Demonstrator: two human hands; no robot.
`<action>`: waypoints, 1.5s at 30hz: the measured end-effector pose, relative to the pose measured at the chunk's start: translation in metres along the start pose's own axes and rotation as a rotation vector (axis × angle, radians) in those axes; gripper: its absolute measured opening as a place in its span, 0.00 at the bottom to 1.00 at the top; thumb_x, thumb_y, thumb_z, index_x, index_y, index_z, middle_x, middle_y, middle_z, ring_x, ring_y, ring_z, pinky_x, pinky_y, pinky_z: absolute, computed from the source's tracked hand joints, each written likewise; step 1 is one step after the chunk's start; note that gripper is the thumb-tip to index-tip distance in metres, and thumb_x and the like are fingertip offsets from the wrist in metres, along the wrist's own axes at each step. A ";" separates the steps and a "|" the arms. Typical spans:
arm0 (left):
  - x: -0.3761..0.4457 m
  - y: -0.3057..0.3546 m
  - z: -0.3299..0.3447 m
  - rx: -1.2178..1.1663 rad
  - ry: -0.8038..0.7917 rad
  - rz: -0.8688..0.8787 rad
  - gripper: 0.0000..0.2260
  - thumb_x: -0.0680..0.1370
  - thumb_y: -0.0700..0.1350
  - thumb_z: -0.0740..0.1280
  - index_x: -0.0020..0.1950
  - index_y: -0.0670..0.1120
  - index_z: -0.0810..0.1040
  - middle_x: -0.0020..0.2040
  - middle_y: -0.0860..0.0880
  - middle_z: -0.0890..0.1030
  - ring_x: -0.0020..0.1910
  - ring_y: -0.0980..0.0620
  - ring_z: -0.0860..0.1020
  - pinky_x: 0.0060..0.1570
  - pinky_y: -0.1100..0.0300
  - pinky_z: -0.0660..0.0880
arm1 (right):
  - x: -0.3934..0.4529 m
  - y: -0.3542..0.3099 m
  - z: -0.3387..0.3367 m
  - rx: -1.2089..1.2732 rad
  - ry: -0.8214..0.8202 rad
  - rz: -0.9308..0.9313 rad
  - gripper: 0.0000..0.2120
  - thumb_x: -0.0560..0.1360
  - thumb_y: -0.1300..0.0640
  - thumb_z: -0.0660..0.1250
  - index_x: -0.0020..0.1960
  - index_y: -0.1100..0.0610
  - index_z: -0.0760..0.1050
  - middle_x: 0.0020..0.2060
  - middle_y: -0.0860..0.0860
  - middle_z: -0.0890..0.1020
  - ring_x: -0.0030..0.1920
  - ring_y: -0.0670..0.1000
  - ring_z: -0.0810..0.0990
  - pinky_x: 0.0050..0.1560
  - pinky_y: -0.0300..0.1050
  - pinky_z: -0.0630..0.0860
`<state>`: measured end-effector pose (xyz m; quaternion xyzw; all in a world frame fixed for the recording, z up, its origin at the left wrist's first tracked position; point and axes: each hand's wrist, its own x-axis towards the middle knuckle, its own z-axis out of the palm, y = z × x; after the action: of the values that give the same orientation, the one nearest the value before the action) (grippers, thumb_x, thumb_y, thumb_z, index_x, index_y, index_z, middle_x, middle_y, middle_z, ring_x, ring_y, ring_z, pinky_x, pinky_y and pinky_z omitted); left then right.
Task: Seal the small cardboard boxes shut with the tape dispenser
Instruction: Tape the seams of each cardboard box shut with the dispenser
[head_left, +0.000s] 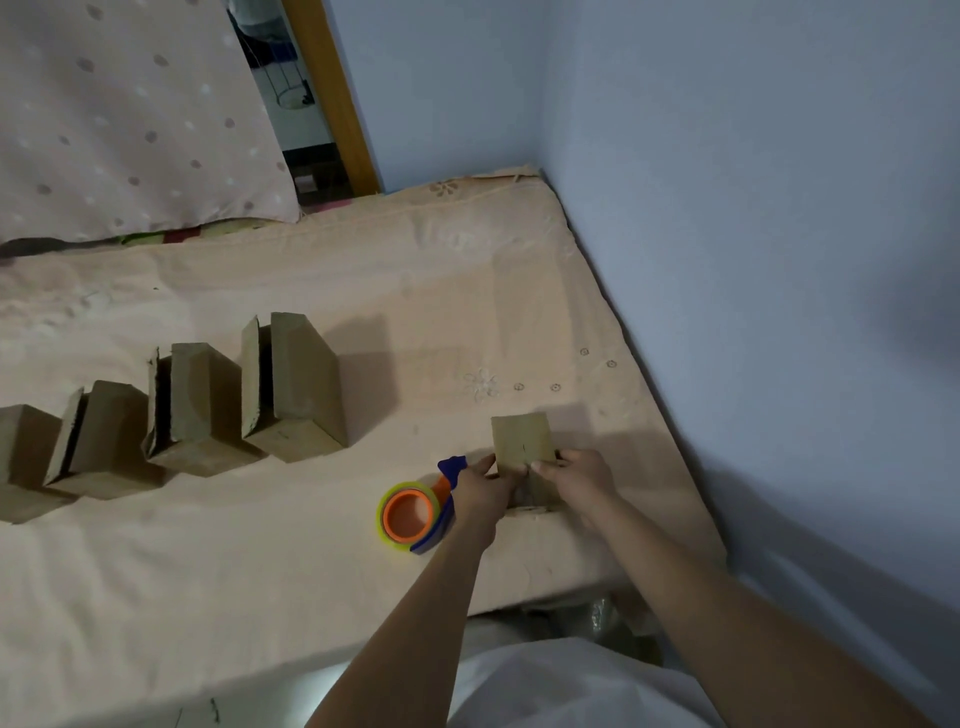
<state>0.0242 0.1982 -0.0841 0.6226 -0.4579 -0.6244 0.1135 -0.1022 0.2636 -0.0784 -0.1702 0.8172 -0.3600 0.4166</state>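
I see both hands on one small cardboard box (523, 441) near the right edge of the bed (311, 545), close to the wall. Its lid flap stands upright; inside is hidden by the hands, contents cannot tell. My left hand (483, 488) grips the box's left side, thumb up against the flap. My right hand (579, 475) grips the right side, fingers curled round the edge.

Tape dispenser (418, 512) lies on the bed just left of the left wrist, touching or nearly touching it: orange hub, yellowish clear tape roll, blue handle. Neither hand holds it.

Further left, a row of four more boxes on the bed, well apart from the held one. Nearest, box two (298, 387), lid ajar with a dark gap; interior too dark to tell. Box three (200, 405), same, lid ajar. Box four (98, 436), lid slightly open. Box five (23, 447), cut by the frame edge, state unclear.

Spotted pillow (130, 114) at the bed's far side. Pale blue wall (727, 208) to the right.
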 end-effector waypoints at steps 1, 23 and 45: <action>0.002 0.001 0.001 0.014 -0.010 -0.012 0.29 0.74 0.49 0.76 0.73 0.47 0.73 0.50 0.49 0.82 0.41 0.58 0.78 0.32 0.64 0.75 | 0.000 0.001 0.000 -0.001 0.004 0.000 0.16 0.74 0.53 0.75 0.60 0.56 0.82 0.52 0.52 0.86 0.49 0.51 0.81 0.48 0.42 0.77; 0.000 -0.046 -0.080 0.925 0.229 0.138 0.21 0.76 0.52 0.72 0.62 0.41 0.71 0.55 0.44 0.79 0.55 0.45 0.78 0.49 0.53 0.75 | 0.000 -0.011 0.004 -0.262 -0.030 0.045 0.13 0.77 0.52 0.69 0.58 0.58 0.81 0.52 0.54 0.84 0.46 0.52 0.79 0.41 0.40 0.73; -0.022 0.014 -0.123 0.528 0.094 0.265 0.20 0.79 0.57 0.62 0.35 0.44 0.75 0.33 0.46 0.81 0.33 0.49 0.77 0.38 0.57 0.70 | -0.028 -0.054 -0.014 -0.108 -0.015 -0.258 0.11 0.79 0.57 0.67 0.60 0.57 0.80 0.55 0.52 0.83 0.52 0.49 0.81 0.55 0.40 0.75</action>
<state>0.1314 0.1530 -0.0359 0.5937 -0.6759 -0.4339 0.0494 -0.0980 0.2494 -0.0181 -0.2988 0.8035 -0.3650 0.3632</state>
